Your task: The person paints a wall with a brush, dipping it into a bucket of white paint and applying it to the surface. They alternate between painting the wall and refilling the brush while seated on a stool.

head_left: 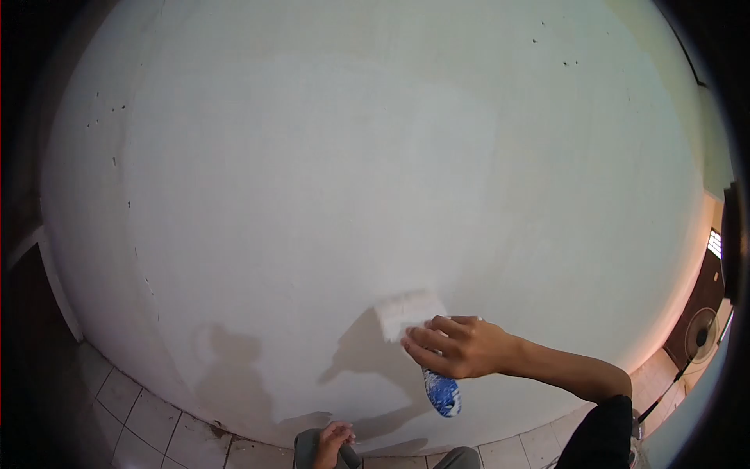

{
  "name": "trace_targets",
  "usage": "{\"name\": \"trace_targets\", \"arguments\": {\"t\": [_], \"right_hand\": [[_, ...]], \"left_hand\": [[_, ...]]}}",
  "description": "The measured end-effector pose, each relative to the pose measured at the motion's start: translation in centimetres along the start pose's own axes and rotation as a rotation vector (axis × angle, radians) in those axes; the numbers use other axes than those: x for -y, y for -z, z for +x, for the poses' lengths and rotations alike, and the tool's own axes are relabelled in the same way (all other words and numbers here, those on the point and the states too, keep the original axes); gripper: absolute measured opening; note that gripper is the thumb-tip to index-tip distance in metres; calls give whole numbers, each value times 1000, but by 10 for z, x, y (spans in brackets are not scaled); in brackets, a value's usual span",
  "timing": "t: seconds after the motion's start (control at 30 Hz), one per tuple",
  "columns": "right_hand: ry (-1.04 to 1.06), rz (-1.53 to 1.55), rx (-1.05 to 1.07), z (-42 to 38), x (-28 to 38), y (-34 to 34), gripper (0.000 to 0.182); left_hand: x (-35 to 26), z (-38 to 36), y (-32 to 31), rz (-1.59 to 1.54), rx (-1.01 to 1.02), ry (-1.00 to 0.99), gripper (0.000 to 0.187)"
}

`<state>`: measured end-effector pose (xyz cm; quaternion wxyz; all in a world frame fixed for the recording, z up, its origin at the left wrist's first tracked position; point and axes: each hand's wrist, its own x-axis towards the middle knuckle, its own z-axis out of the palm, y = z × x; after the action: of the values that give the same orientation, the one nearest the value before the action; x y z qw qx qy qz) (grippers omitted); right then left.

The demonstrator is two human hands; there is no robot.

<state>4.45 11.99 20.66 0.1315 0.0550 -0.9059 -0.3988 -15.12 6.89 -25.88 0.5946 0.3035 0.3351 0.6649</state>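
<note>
My right hand is closed around a wide paintbrush at the base of its head. The brush's bristles look white with paint and press against the wall. Below my fingers sticks out its blue handle, blotched with white paint. Low in the view, my left hand rests by my left knee, its fingers loosely bent and nothing visible in them. The wall is pale, with a slightly different white patch over its middle.
Small holes mark the wall's left side and top right. Floor tiles run along its foot. At far right stands a fan near a dark door. A dark doorway is at left. Shadows fall on the wall.
</note>
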Motion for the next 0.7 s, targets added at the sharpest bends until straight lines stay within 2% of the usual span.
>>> {"name": "trace_targets", "arguments": {"t": [0.03, 0.2, 0.23, 0.3, 0.33, 0.37, 0.4, 0.47, 0.57, 0.7], "right_hand": [[-105, 232, 33, 5, 1, 6, 34], [-95, 311, -67, 64, -56, 22, 34], [-117, 342, -35, 79, -74, 29, 28], [-204, 339, -130, 105, -117, 33, 14], [-199, 278, -130, 115, -140, 39, 15], [-85, 237, -236, 126, -161, 47, 17], [-138, 290, -354, 139, -164, 60, 13], [-176, 116, -330, 149, -190, 71, 13], [-123, -2, -435, 159, -202, 89, 14], [-236, -142, -386, 162, -191, 100, 17]], "left_hand": [[-3, 1, -2, 16, -16, 10, 17], [1, 2, -6, 21, -15, 38, 16], [5, 2, -3, 19, -25, 49, 16], [15, 5, 5, 24, -49, 56, 17], [20, 6, 9, 26, -61, 59, 17], [24, 7, 12, 26, -70, 65, 18], [25, 9, 15, 23, -76, 71, 18], [18, 8, 13, 4, -64, 57, 20], [4, 1, 5, -23, -41, 53, 22], [-1, 0, -1, -44, -42, 54, 22]]}}
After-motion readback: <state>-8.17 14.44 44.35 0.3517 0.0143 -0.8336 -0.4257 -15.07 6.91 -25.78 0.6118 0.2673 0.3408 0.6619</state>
